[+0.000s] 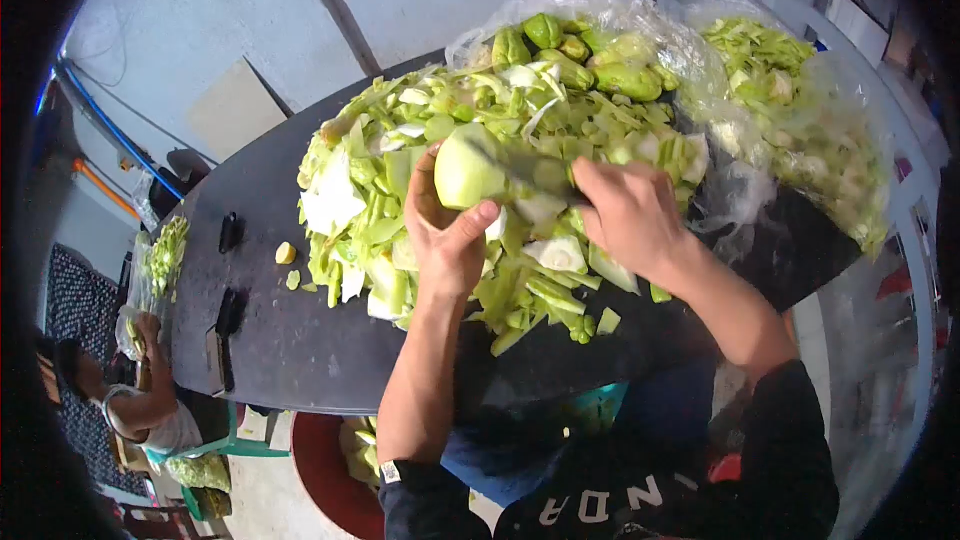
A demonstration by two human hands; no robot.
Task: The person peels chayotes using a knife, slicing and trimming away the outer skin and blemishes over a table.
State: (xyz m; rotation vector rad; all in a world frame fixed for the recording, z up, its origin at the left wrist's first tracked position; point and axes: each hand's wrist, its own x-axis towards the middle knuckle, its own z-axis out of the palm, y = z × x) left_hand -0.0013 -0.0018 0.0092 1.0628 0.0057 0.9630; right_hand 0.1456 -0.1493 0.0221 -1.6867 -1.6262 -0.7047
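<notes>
The single head view looks from the person's own head, forward and steeply down. A black shirt with white letters (760, 480) crosses the bottom edge, so the camera sits above and behind the bare left hand (443, 245) and the bare right hand (637, 218), both at close range near the middle. A dark, smooth, curved-edged tabletop (290, 340) stretches out beneath them, and a pale blue-grey wall (220, 0) stands beyond, at the top. The wide lens also takes in a round red tub (318, 470) below the tabletop's near edge and, farther off at left, another person in a pale top (160, 425). Black, curved borders close the corners.
</notes>
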